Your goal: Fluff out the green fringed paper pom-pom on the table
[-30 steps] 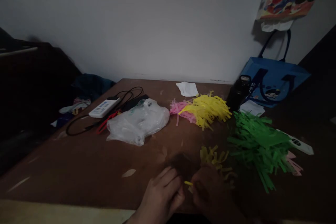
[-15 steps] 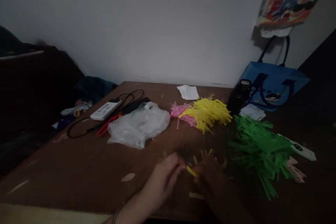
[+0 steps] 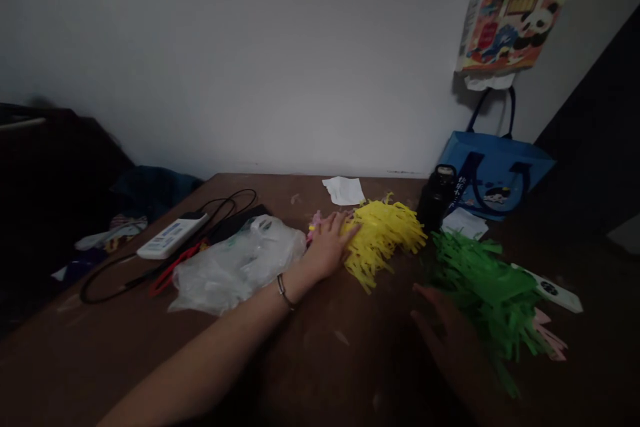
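Note:
My left hand (image 3: 327, 243) reaches forward, its fingers spread over the pink paper strips (image 3: 316, 219) and the left edge of a heap of yellow paper strips (image 3: 385, 230). Most of the pink strips lie hidden beneath it. A bit of yellow shows beside its knuckles; whether the hand pinches any strip is not visible. Dim in shadow, my right hand (image 3: 443, 323) hovers low at the right with thumb and fingers apart and nothing seen in them. Just beyond it lies a heap of green paper strips (image 3: 487, 287), with pale pink strips (image 3: 550, 337) poking out at its right.
Left of my left arm lie a crumpled clear plastic bag (image 3: 240, 267), a white power strip (image 3: 173, 235) and a black cable (image 3: 95, 270). Toward the wall are a white paper (image 3: 345, 190), a black bottle (image 3: 435, 200) and a blue tote bag (image 3: 493, 173).
My hands have parted: the left went forward to the pink and yellow strips, the right moved rightward. The yellow pieces between and under them are gone from the near tabletop. The view has shifted.

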{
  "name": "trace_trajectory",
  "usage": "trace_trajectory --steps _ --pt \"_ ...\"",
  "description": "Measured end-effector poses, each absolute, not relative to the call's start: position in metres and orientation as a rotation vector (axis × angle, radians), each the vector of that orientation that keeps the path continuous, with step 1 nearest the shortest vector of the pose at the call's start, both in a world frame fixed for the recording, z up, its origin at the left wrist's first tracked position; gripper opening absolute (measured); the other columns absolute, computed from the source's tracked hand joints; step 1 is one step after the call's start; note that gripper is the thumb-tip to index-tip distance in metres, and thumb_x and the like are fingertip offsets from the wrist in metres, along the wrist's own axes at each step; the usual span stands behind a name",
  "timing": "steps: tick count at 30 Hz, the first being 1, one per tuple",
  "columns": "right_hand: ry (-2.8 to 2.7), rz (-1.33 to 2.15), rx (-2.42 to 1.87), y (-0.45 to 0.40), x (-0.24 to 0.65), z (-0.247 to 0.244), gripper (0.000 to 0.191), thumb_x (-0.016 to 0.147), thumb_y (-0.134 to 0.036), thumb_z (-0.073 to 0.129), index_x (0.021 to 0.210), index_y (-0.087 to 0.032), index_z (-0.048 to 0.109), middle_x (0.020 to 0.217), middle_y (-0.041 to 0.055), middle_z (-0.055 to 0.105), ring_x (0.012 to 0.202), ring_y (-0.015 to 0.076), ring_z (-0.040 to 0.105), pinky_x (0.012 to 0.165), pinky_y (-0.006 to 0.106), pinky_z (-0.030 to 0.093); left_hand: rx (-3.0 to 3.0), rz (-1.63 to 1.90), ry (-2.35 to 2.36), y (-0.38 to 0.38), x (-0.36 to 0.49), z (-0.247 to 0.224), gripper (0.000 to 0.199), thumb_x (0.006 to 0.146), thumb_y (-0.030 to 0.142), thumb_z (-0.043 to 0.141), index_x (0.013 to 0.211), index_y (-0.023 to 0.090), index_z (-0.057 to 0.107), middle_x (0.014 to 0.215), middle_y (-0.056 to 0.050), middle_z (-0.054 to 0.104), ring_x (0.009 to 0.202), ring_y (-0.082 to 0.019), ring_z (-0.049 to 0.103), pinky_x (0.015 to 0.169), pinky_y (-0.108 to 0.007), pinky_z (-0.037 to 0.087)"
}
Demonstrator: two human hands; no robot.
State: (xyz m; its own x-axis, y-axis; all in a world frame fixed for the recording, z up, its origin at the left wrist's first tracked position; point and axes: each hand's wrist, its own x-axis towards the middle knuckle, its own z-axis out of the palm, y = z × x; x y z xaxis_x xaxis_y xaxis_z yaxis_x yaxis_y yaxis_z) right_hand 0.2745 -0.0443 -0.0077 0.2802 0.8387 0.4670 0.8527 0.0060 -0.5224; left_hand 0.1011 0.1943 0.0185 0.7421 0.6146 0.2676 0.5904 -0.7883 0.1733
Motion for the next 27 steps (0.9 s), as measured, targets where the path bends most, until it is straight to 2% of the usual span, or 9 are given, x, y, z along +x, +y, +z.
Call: trace_trajectory --steps 2,5,7,11,15,19,21,24,27 --pt "-1.568 -0.072 -1.8 -0.049 0.28 -0.007 0.031 0.095 -0.033 0.048 0.124 -0.025 0.055 0.121 0.0056 0.066 0.109 0.0212 0.064 0.089 0.036 0.057 2.937 0.38 0.9 0.197 0.111 0.008 0.049 0.086 0.014 0.056 0.133 0.029 0.051 0.156 -0.009 0.029 0.142 -0.037 0.021 0.109 -0.063 0.018" --pt "-1.619 -0.191 -1.812 -0.063 0.296 -0.011 0.033 0.095 -0.035 0.047 0.126 -0.026 0.055 0.121 0.0053 0.067 0.108 0.022 0.065 0.086 0.036 0.057 2.983 0.228 0.869 0.216 0.107 -0.001 0.033 0.088 0.01 0.048 0.115 0.019 0.064 0.14 -0.016 0.05 0.13 -0.035 0.042 0.105 -0.06 0.028" --pt "-1.643 -0.26 -1.845 -0.075 0.313 -0.017 0.033 0.094 -0.037 0.048 0.125 -0.027 0.055 0.12 0.0053 0.067 0.107 0.0232 0.066 0.084 0.037 0.058 2.996 0.133 0.831 0.235 0.093 0.001 0.023 0.085 0.011 0.052 0.1 0.017 0.069 0.122 -0.014 0.063 0.117 -0.03 0.054 0.105 -0.053 0.032" --pt "-1.708 -0.31 -1.934 -0.092 0.347 -0.026 0.031 0.094 -0.038 0.047 0.122 -0.028 0.057 0.115 0.0046 0.069 0.105 0.0245 0.066 0.084 0.04 0.057 3.006 0.035 0.781 0.265 0.061 0.018 0.025 0.08 0.005 0.053 0.088 0.021 0.071 0.118 -0.008 0.067 0.119 -0.028 0.054 0.111 -0.056 0.02" --pt "-1.782 -0.326 -2.034 -0.095 0.372 -0.018 0.03 0.094 -0.038 0.046 0.118 -0.027 0.061 0.119 0.0068 0.066 0.106 0.0264 0.064 0.087 0.044 0.054 2.978 0.016 0.745 0.265 0.049 0.045 0.041 0.07 0.002 0.056 0.102 0.02 0.071 0.139 -0.013 0.054 0.133 -0.038 0.04 0.109 -0.064 0.019" --pt "-1.769 -0.443 -2.128 -0.095 0.398 -0.001 0.031 0.096 -0.036 0.042 0.105 -0.022 0.067 0.108 0.0095 0.068 0.097 0.0282 0.065 0.085 0.047 0.052 2.945 0.113 0.561 0.219 0.049 0.067 0.059 0.068 0.002 0.054 0.123 0.023 0.062 0.152 -0.008 0.038 0.139 -0.031 0.034 0.113 -0.049 0.028" --pt "-1.693 -0.511 -2.185 -0.095 0.412 0.004 0.032 0.095 -0.035 0.041 0.104 -0.02 0.068 0.103 0.0113 0.068 0.095 0.0286 0.064 0.085 0.047 0.051 2.864 0.229 0.47 0.186 0.048 0.071 0.06 0.069 0.001 0.051 0.124 0.024 0.061 0.152 -0.007 0.039 0.138 -0.03 0.035 0.113 -0.048 0.03" --pt "-1.699 -0.444 -2.257 -0.091 0.427 0.004 0.037 0.09 -0.039 0.052 0.117 -0.016 0.063 0.117 0.0158 0.064 0.104 0.0323 0.062 0.086 0.048 0.051 2.779 0.276 0.392 0.143 0.045 0.066 0.062 0.067 -0.001 0.05 0.122 0.026 0.061 0.15 -0.006 0.042 0.137 -0.03 0.037 0.113 -0.052 0.031" --pt "-1.872 -0.241 -2.224 -0.085 0.434 0.001 0.032 0.087 -0.025 0.055 0.117 -0.017 0.064 0.117 0.013 0.067 0.102 0.0275 0.065 0.085 0.041 0.053 2.743 0.247 0.327 0.118 0.042 0.054 0.057 0.072 0.0 0.05 0.121 0.027 0.061 0.148 -0.006 0.043 0.136 -0.03 0.039 0.112 -0.053 0.033"
